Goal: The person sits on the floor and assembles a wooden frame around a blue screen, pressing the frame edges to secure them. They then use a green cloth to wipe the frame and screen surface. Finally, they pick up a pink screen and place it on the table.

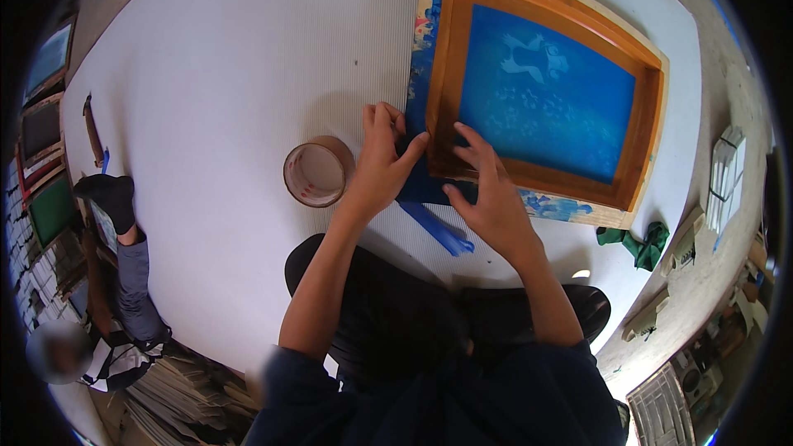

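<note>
A screen-printing frame (647, 149), its sides covered in brown tape, lies at the right with blue mesh (545, 116) inside it. Pale figures show in the mesh. My left hand (382, 161) is at the frame's left side; its fingers are bent and its thumb points at the frame edge, apart from the fingers. Over the frame's near left corner is my right hand (494, 198), fingers spread, with fingertips at the taped inner edge. I see nothing held in either hand. Beside my left wrist a roll of brown tape (334, 157) rests on the white surface.
A paint-stained board (549, 206) lies under the frame. Near my knees is a blue strip (438, 230); a crumpled green cloth (644, 245) lies at the right. At the far left another person's foot (107, 202) is on the white surface, near a stick-like tool (92, 128).
</note>
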Motion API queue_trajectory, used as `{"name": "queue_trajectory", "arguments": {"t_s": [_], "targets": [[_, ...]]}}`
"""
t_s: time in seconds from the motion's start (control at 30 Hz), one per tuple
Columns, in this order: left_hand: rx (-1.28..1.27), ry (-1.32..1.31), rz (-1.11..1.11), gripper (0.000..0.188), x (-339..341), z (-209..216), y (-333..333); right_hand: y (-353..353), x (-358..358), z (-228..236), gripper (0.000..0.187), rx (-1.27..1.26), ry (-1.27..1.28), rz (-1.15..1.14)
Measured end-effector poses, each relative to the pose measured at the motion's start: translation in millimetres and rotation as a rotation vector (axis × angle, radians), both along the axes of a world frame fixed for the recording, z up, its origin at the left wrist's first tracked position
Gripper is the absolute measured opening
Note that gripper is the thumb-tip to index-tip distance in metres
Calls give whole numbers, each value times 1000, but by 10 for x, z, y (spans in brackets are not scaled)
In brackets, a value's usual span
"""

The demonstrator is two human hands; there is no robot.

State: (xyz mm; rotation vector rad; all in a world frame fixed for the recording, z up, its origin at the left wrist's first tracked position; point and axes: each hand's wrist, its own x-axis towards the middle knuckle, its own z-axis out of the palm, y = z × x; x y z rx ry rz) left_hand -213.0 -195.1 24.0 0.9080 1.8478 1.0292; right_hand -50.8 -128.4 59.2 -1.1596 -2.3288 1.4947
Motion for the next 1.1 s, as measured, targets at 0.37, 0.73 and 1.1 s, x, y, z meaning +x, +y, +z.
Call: {"name": "queue_trajectory", "arguments": {"t_s": [0.37,0.73,1.1], "targets": [[71,147,-54,27,30,-39,-10,-110,63,-160,58,-31,139,67],[-9,54,-20,27,29,48,-4,-77,10,-21,60,5,81,13],[-59,46,-31,28,16,87,13,-156,-3,-46,62,-28,45,106]]}}
